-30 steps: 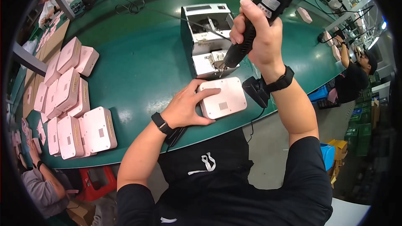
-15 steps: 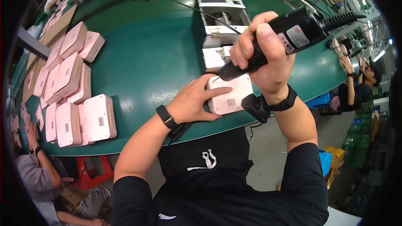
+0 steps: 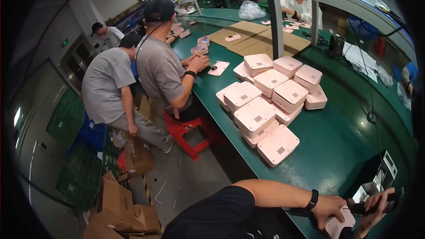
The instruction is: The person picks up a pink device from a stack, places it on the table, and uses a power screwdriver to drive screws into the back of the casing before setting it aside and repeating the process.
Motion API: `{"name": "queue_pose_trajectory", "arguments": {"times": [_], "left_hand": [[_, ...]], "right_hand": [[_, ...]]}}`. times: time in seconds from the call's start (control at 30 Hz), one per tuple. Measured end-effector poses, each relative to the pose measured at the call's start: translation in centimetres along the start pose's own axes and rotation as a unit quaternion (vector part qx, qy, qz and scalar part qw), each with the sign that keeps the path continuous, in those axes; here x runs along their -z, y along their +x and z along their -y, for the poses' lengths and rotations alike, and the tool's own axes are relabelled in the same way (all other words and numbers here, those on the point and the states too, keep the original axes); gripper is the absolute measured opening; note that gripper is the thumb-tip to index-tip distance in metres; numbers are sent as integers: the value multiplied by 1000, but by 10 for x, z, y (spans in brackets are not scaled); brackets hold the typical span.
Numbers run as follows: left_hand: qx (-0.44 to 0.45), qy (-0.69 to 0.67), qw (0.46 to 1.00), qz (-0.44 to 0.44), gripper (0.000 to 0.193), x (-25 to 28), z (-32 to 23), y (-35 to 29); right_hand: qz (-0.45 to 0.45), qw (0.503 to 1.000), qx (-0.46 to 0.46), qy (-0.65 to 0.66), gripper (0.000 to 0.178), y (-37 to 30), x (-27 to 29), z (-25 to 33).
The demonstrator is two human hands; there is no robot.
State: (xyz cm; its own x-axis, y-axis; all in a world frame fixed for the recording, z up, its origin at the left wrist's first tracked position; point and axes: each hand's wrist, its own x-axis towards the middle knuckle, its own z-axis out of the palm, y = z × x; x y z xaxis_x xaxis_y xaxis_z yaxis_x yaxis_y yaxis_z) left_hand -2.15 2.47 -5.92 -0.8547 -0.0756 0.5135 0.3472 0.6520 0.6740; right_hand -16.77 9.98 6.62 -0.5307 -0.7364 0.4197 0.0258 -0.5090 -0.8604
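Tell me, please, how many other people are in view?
4: a person seated on the red stool, a person in grey behind them, a capped person farther back, a person in white across the bench. More may be hidden.

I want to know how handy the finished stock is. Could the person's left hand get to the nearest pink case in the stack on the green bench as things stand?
Probably yes. The left hand rests on a pink case at the bench edge, and bare green bench lies between it and the nearest stacked case.
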Motion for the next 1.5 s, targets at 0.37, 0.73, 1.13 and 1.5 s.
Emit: {"name": "queue_pose_trajectory", "arguments": {"times": [0.37,0.73,1.13,1.5], "left_hand": [[7,-5,1000,-5,72,-2,-2,3],[8,19,999,42,73,63,-12,7],[108,56,985,126,73,57,-38,20],[105,45,990,82,72,74,-30,5]], "right_hand": [[18,998,1,52,10,4,10,7],[27,998,33,36,14,22,-12,63],[-108,981,75,-144,18,24,19,87],[-118,984,-8,-130,21,28,17,65]]}}
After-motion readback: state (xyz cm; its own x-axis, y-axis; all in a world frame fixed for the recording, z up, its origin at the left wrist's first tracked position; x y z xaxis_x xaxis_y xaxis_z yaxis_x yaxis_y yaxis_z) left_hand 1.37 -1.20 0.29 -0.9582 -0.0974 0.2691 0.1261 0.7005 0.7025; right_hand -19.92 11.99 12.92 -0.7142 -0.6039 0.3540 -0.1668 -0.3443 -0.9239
